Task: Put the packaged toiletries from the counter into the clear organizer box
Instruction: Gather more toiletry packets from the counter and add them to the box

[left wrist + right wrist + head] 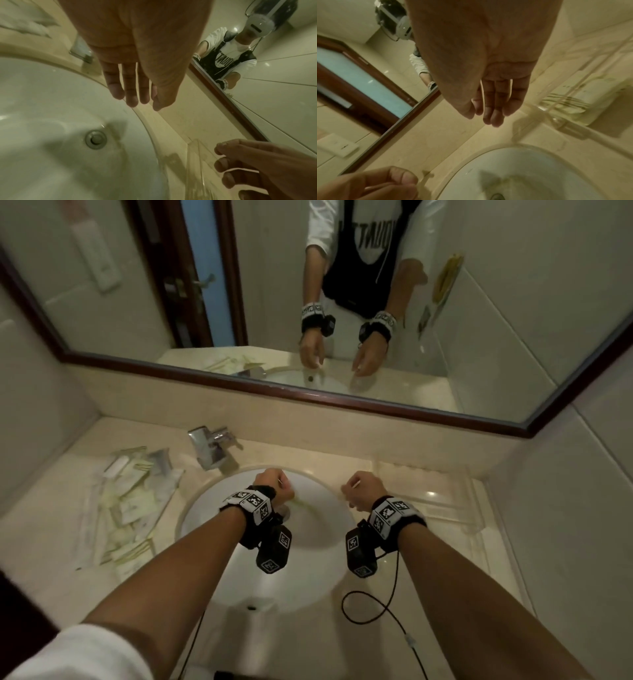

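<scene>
Both hands hang over the sink (pixel 274 546) and hold nothing. My left hand (pixel 274 486) hovers above the basin near its back rim, fingers hanging loosely and slightly apart in the left wrist view. My right hand (pixel 361 489) is over the rim on the right side, just beside the near corner of the clear organizer box (pixel 445 501), fingers relaxed and pointing down. The two hands are well apart from each other, with the basin between them.

The packaged toiletries (pixel 126 501) lie in a loose heap on the desk (pixel 51 542) to the left of the sink, in front of the faucet (pixel 210 446): flat pale sachets, a few long slim wrapped items, and a white rounded piece near the top of the pile. The organizer box sits on the desk to the right of the sink; in the right wrist view I can make out its ribbed clear walls, but I cannot tell whether anything is inside it yet.

I judge this as the very start, or a pause between trips: nothing is in hand and the pile looks untouched. The next move calls for the left hand to swing left over the heap and pinch one or several sachets. They are thin and overlapping, so I would pick from an edge. The load then has to cross the basin to the box without dropping into the sink.
</scene>
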The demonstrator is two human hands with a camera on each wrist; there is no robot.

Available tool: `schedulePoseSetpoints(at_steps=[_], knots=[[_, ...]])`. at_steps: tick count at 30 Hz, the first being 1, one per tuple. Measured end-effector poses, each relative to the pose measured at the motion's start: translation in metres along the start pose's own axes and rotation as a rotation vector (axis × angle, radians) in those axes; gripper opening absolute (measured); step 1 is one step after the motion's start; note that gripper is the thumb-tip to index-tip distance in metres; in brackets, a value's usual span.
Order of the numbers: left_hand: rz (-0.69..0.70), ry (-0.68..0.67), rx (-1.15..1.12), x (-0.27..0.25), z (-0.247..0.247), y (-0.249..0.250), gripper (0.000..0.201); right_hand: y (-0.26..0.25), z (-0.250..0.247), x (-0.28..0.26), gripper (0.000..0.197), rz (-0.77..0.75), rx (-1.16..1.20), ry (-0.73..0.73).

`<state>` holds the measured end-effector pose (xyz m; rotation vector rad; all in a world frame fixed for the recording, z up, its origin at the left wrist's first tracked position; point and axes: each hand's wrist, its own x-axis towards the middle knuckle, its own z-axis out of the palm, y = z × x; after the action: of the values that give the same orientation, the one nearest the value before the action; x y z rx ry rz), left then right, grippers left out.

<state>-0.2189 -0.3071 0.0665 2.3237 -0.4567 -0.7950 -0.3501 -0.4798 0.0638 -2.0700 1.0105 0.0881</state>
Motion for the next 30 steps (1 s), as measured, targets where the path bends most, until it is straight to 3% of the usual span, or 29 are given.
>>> schedulePoseSetpoints(at_steps=[3, 8, 12, 16, 23, 30], knots=[[0.007, 0.034, -0.022, -0.002, -0.034, -0.026, 0.020, -0.033, 0.025, 0.004, 0.015, -0.057, -0.066, -0.042], [-0.066, 0.122, -0.015, -0.006, -0.093, -0.084, 0.009, -0.093, 0.079, 0.010, 0.015, -0.150, -0.152, -0.128], [-0.144, 0.180, -0.060, -0.013, -0.133, -0.140, 0.022, -0.132, 0.131, 0.009, 0.018, -0.197, -0.191, -0.201], [-0.215, 0.185, -0.045, -0.021, -0.163, -0.198, 0.023, -0.158, 0.187, 0.003, 0.023, -0.221, -0.254, -0.339], [-0.326, 0.200, -0.092, -0.041, -0.191, -0.281, 0.015, -0.194, 0.268, -0.008, 0.035, -0.259, -0.319, -0.491], [-0.416, 0.237, -0.194, -0.047, -0.199, -0.322, 0.020, -0.212, 0.328, -0.018, 0.051, -0.309, -0.430, -0.616]])
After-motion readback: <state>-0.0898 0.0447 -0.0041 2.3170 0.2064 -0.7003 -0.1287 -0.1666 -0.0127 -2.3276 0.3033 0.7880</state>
